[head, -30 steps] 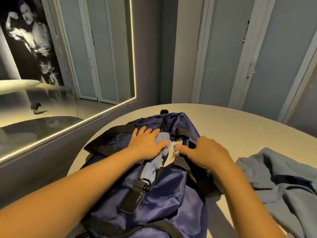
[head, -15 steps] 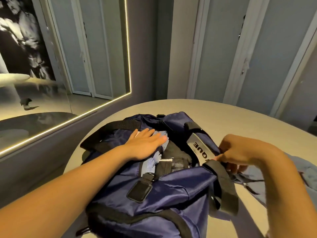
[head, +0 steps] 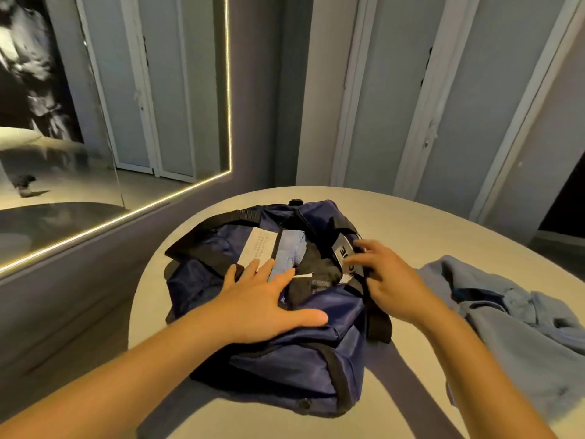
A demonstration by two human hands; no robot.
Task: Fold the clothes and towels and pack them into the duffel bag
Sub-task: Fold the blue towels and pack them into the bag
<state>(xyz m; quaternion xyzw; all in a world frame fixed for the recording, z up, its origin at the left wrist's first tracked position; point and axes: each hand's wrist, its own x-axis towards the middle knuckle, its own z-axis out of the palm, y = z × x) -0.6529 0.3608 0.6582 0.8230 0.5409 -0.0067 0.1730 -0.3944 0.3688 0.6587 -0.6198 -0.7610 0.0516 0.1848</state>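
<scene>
Surface: a pale round table (head: 427,223) is filling the lower view and is carrying every item below.

Item 1, duffel bag (head: 304,365): navy with black trim, it is sitting at the table's centre with its top gaping open.

Item 2, left hand (head: 262,305): it is lying flat on the bag's near rim, at 8 o'clock of the opening, fingers straight and spread, gripping nothing. The fingertips are touching the near end of a folded light-blue cloth (head: 289,251) that is lying inside the bag.

Item 3, right hand (head: 395,289): it is reaching over the rim at 3 o'clock, fingers half bent and blurred above a grey lettered strap label (head: 342,251); whether they are gripping it cannot be told.

Item 4, white printed sheet (head: 258,248): it is lying just beside the cloth, at 10 o'clock.

Item 5, blue-grey garment (head: 522,327): it is lying crumpled on the table at 3 o'clock of the bag, apart from it.

Item 6, mirror (head: 110,122): light-edged, it is hanging at 10 o'clock; grey panel doors (head: 395,106) are standing at 12 o'clock.
</scene>
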